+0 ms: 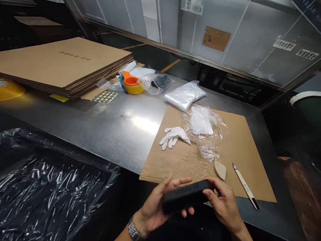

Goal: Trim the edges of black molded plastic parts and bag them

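Observation:
Between my two hands is a black, blurred, box-shaped piece [187,195], held just off the table's front edge. My left hand [156,204] cups its left end from below, with fingertips showing under it. At the right end, my right hand [224,204] pinches it between thumb and fingers. A cardboard sheet [170,164] lies just beyond my hands. On it are a white glove [175,136], a tan wedge-shaped pad [220,170] and a white-handled craft knife [244,184] marked A26, its blade pointing away from me.
Clear plastic bags [202,122] lie crumpled on the cardboard, with a wrapped packet [185,95] behind. Orange and yellow tape rolls [132,85], a sticker sheet [104,97] and a cardboard stack [67,63] stand along the metal table [120,124]. Black plastic sheeting [55,184] fills the lower left.

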`<state>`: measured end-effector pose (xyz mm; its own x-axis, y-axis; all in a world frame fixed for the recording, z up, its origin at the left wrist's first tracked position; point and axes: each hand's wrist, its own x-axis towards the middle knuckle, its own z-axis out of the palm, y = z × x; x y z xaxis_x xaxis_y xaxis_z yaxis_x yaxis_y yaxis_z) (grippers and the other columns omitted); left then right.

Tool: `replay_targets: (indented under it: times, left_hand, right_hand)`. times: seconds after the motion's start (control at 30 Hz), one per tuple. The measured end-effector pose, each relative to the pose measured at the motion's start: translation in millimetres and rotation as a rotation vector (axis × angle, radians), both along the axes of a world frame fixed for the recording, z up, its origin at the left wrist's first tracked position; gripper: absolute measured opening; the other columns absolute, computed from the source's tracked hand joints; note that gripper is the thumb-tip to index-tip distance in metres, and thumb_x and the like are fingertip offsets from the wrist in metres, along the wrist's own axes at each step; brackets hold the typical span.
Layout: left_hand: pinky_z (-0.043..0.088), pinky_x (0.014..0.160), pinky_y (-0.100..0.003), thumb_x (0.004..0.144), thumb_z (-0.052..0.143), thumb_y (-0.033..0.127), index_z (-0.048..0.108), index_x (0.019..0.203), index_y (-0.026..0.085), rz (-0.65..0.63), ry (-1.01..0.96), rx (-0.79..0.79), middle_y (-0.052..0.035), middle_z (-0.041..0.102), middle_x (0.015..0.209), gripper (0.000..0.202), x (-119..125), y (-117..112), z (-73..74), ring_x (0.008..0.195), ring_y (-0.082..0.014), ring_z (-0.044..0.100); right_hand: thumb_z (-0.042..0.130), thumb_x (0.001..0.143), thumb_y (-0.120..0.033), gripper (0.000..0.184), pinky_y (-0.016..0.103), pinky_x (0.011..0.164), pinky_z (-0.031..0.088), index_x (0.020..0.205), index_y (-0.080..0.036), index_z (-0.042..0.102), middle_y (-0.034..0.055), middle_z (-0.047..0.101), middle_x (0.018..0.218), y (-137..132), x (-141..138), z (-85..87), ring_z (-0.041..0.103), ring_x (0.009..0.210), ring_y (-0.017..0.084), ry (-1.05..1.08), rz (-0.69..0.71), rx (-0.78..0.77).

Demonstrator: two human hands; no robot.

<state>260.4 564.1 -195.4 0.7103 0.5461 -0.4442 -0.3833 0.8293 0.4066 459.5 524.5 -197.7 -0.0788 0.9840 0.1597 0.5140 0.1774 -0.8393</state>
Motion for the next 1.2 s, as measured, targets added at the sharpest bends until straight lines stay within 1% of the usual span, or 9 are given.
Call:
replay_targets:
  times: [0.13,0.23,0.3,0.47,0.6,0.77,0.83,1.0,1.2]
  left_hand:
    - [0.046,0.079,-0.028,0.076,0.063,0.049,0.061,0.11,0.015,0.358,-0.027,0.041,-0.0114,0.067,0.098,0.048,2,-4,1.0,0.093,-0.0224,0.062]
    - [0.045,0.081,-0.028,0.071,0.072,0.04,0.052,0.122,0.024,0.397,0.127,0.091,-0.0056,0.067,0.097,0.057,10,-13,1.3,0.093,-0.0197,0.06]
    - [0.044,0.083,-0.028,0.07,0.073,0.039,0.049,0.125,0.025,0.395,0.213,0.129,-0.005,0.066,0.097,0.062,14,-17,2.0,0.095,-0.0201,0.059]
    - [0.04,0.095,-0.033,0.066,0.076,0.039,0.057,0.112,0.02,0.385,0.324,0.201,-0.0073,0.064,0.105,0.053,16,-23,5.1,0.106,-0.0249,0.055]
    - [0.043,0.09,-0.032,0.064,0.076,0.039,0.059,0.107,0.018,0.392,0.357,0.283,-0.0084,0.065,0.1,0.051,16,-27,7.3,0.1,-0.0251,0.057]
    - [0.046,0.067,-0.025,0.064,0.075,0.045,0.058,0.103,0.017,0.319,0.42,0.354,-0.0058,0.066,0.081,0.051,16,-30,7.4,0.075,-0.018,0.059]
    - [0.044,0.059,-0.023,0.065,0.074,0.045,0.057,0.104,0.017,0.309,0.45,0.361,-0.0047,0.065,0.077,0.051,16,-30,6.6,0.069,-0.0157,0.057]
    - [0.046,0.06,-0.023,0.064,0.075,0.043,0.056,0.101,0.016,0.344,0.5,0.367,-0.0043,0.065,0.078,0.049,18,-30,5.7,0.07,-0.0157,0.059]
    - [0.049,0.066,-0.025,0.064,0.075,0.039,0.055,0.096,0.017,0.366,0.519,0.388,-0.0057,0.067,0.085,0.044,17,-31,4.8,0.076,-0.0168,0.061]
  right_hand:
    - [0.056,0.086,-0.029,0.026,0.03,0.065,0.051,0.11,-0.023,0.049,0.0078,0.064,0.088,-16,-21,-11.4,0.062,0.077,0.021,-0.172,-0.13,0.458]
    - [0.048,0.089,-0.044,0.037,0.03,0.059,0.051,0.117,-0.021,0.045,0.0092,0.064,0.084,-24,-28,-21.7,0.062,0.071,0.02,-0.259,-0.009,0.659]
    - [0.034,0.092,-0.051,0.041,0.033,0.066,0.052,0.118,-0.021,0.046,0.0104,0.063,0.089,-24,-14,-27.5,0.063,0.08,0.022,-0.28,-0.039,0.614]
    - [0.032,0.092,-0.047,0.047,0.049,0.075,0.046,0.11,-0.009,0.053,0.02,0.056,0.099,-15,76,-50.8,0.053,0.091,0.033,-0.766,-0.677,0.188]
    - [0.021,0.092,-0.049,0.053,0.047,0.067,0.046,0.089,-0.012,0.059,0.0148,0.054,0.076,-17,121,-76.6,0.051,0.075,0.031,-1.003,-0.631,-0.012]
    - [0.021,0.094,-0.047,0.047,0.038,0.06,0.049,0.096,-0.012,0.052,0.0166,0.057,0.087,-31,93,-72.2,0.058,0.076,0.028,-0.877,-0.719,0.038]
    - [0.029,0.095,-0.042,0.035,0.03,0.058,0.05,0.105,-0.015,0.049,0.012,0.061,0.091,-38,65,-53.4,0.062,0.075,0.022,-0.698,-0.635,0.066]
    - [0.032,0.097,-0.026,0.03,0.022,0.064,0.051,0.12,-0.014,0.047,0.007,0.064,0.084,-44,5,-2.3,0.064,0.074,0.015,-0.425,-0.06,0.229]
    - [0.034,0.097,-0.027,0.034,0.022,0.051,0.047,0.12,-0.007,0.048,0.0054,0.06,0.07,-43,-12,-1.3,0.06,0.059,0.014,-0.499,0.104,0.301]
